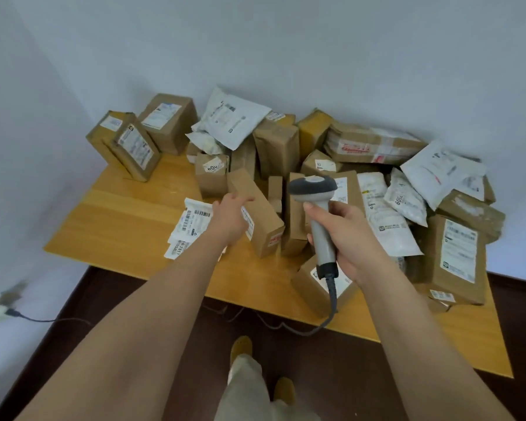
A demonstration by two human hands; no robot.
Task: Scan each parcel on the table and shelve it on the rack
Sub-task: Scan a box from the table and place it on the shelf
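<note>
Brown cardboard makes up the box (pixel 255 212), which leans on its side near the front of the pile of parcels (pixel 331 165) on the tabletop (pixel 128 220). The left hand (pixel 230 218) reaches to the box, fingers loose and spread, touching its near side but not gripping yet. Just right of the box, the right hand (pixel 343 235) has its fingers wrapped round the grey scanner (pixel 316 205), head up. The box looks stiff and probably light, so one hand could lift it. Hold it across the long sides, with the white label left bare for the scanner. No rack shows here.
</note>
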